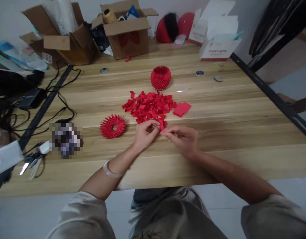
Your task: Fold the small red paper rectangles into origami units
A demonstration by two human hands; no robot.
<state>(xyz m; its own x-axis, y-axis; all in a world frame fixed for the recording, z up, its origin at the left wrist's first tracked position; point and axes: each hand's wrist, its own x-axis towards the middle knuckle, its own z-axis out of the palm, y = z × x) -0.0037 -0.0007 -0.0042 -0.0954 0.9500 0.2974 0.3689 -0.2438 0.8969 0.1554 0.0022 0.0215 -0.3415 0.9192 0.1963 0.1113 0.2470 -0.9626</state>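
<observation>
- Toward the front edge of the pale wood-grained desk (232,139), a small red folded-paper piece (162,126) lies between the left hand (146,133) and right hand (184,139); its long axis is too small to tell.
- Right grip: thumb and forefinger pinching that piece from the right-edge side.
- Left grip: fingers curled, tips at the piece; whether they pinch it, I cannot tell.
- Loose heap of red folded-paper pieces (150,104): just beyond, toward the back edge, nearer the left hand.
- Spiky red paper ring (108,127): toward the left edge, apart.
</observation>
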